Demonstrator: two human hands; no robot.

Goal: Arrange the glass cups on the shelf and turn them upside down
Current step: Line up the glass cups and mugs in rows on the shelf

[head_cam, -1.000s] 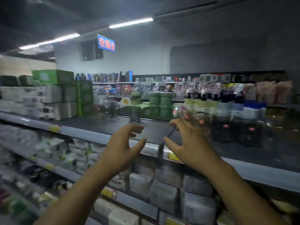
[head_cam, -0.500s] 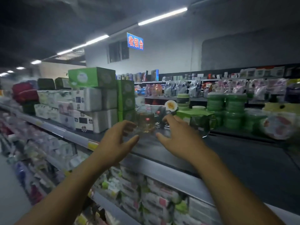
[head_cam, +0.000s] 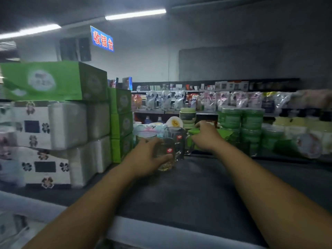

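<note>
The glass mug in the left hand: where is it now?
Head view, centre: the glass mug is in the left hand over the dark shelf, just before a taller glass mug, right of the green boxes.

Arms outstretched; left grip (head_cam: 143, 159) curled, right grip (head_cam: 206, 139) forward.

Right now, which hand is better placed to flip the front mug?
Left. The left hand grips the front mug, standing upright on the shelf; the right hand sits farther back, beside the handle of the rear mug.
</note>
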